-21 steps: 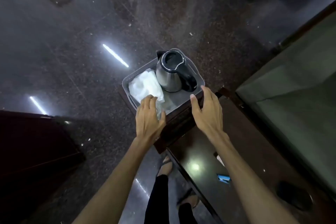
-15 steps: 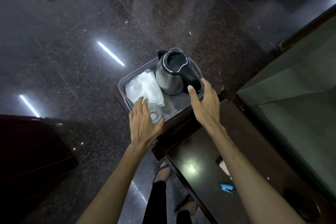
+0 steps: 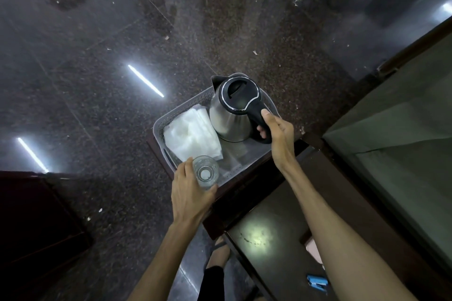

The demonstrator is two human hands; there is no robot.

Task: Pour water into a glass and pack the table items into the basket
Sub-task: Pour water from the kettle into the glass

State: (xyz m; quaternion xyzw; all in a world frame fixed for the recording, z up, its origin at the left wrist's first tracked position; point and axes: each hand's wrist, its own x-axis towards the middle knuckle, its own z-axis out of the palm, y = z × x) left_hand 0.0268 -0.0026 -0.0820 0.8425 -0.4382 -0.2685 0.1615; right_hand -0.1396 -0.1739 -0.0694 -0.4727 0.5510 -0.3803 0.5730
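Down near the bottom, a small blue thing (image 3: 317,282) lies on the dark, shiny tabletop (image 3: 259,259), close to its near edge. A pale spot of light shines on the tabletop too. Below the tabletop's left edge, a foot in a sandal (image 3: 219,253) stands on the floor.

Next comes the left hand (image 3: 190,194). It is wrapped around a clear glass (image 3: 205,172), with the fingers on the left side and the thumb on the near side. The glass stands upright at the near corner of the grey basket (image 3: 171,115). I cannot tell if there is water in it.

Just past the glass, a white folded cloth (image 3: 192,135) lies flat in the left part of the basket.

To the right, the right hand (image 3: 280,133) is closed around the black handle of a silver kettle (image 3: 227,118). The kettle is upright in the far right part of the basket, just beside the cloth. Its black lid is shut and its spout points away. No words can be read on the kettle or the glass.

The basket sits on a dark wooden tabletop end (image 3: 244,190), at its far edge.

All around is a dark speckled stone floor (image 3: 122,32). Long white lights shine back from it on the left. A greenish cloth surface (image 3: 403,142) fills the right side.
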